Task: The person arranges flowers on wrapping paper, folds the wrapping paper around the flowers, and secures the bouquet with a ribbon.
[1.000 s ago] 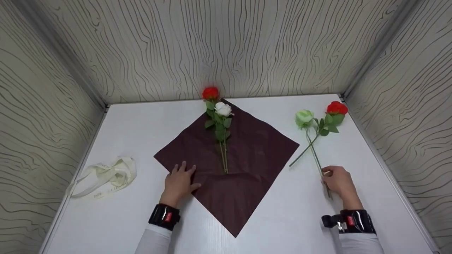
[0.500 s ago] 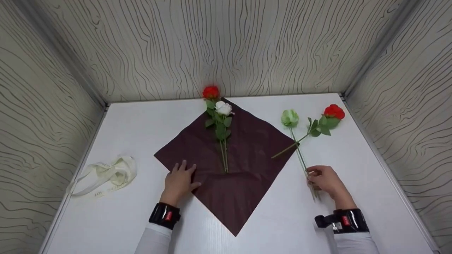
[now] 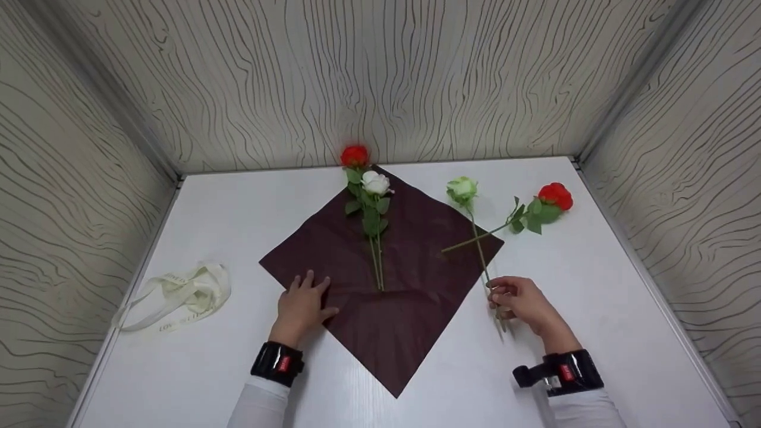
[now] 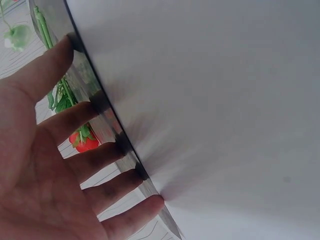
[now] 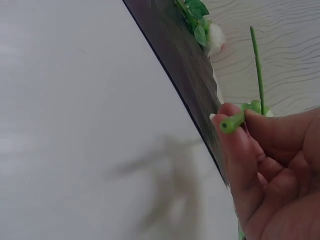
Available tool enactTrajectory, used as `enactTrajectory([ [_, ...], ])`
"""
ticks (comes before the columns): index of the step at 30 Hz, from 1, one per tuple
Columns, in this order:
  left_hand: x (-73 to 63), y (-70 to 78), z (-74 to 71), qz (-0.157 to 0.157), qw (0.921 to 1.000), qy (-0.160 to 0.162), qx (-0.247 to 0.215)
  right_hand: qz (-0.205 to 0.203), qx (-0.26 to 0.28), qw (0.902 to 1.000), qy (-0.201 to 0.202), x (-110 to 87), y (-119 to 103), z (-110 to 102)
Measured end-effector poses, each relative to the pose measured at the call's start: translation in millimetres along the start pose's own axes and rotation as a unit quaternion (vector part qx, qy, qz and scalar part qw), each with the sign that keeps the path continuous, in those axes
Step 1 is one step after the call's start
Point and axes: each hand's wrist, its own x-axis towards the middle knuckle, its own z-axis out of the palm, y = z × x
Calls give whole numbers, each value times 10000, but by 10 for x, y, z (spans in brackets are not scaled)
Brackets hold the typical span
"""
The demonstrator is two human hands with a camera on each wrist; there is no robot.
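My right hand (image 3: 526, 306) pinches the lower stem of a pale green rose (image 3: 462, 190) between thumb and fingers, right of the dark wrapping paper (image 3: 428, 267). In the right wrist view the cut stem end (image 5: 232, 123) sticks out past the fingertips. A red rose (image 3: 556, 196) lies across the green rose's stem, its own stem tip over the paper's right corner. My left hand (image 3: 299, 309) rests with spread fingers on the paper's lower left edge. On the paper lie a white rose (image 3: 376, 183) and another red rose (image 3: 355, 156), stems side by side.
A loosely coiled cream ribbon (image 3: 202, 288) with printed lettering lies at the left of the white table (image 3: 226, 220). Wood-patterned panels (image 3: 380, 83) stand behind and at both sides. The first red bloom on the paper reaches past the table's back edge.
My right hand has moved left with the green rose, bringing its bloom near the paper. The right-hand red rose has shifted left and turned flatter. My left hand has stayed put.
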Motion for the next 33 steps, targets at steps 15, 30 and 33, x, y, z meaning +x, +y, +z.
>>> enactTrajectory([
  [15, -14, 2, -18, 4, 10000, -13, -60, -400, 81, 9915, -1236, 11, -208, 674],
  [30, -11, 6, -14, -59, 9999, -59, -72, -494, 529, 9974, -72, 483, -662, 1037],
  [33, -7, 13, -11, -30, 10000, -40, -84, -549, 628, 9964, 151, 618, -772, 1100],
])
